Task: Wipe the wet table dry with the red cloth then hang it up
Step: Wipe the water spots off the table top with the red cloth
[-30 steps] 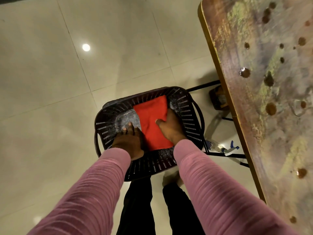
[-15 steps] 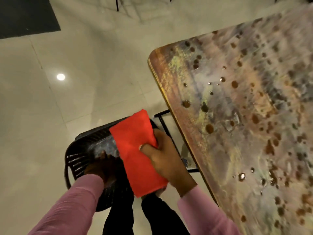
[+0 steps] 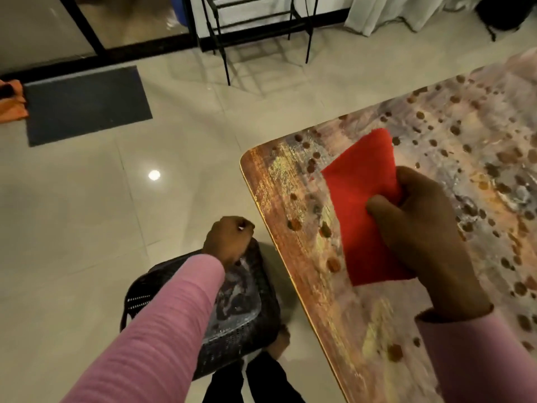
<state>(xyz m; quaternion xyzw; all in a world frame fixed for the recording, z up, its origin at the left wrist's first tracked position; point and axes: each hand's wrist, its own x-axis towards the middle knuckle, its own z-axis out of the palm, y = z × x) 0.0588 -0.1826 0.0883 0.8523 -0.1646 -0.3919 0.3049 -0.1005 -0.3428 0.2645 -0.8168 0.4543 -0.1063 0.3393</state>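
My right hand [image 3: 418,228] grips a folded red cloth [image 3: 363,199] and holds it over the near left corner of the table [image 3: 290,205]. The tabletop is mottled brown and grey and dotted with dark drops. My left hand [image 3: 228,239] hangs curled in a loose fist above a dark plastic basket [image 3: 247,321] on the floor, beside the table's edge; nothing shows in it.
A black metal rack [image 3: 255,30] stands at the back. A dark doormat [image 3: 87,104] lies on the tiled floor at the left, with orange fabric [image 3: 11,101] beside it. White fabric [image 3: 386,13] hangs at the back right. My legs are below the basket.
My right hand lifted the red cloth out of the basket and carried it right, over the table. My left hand came up out of the basket. The view swung upward.
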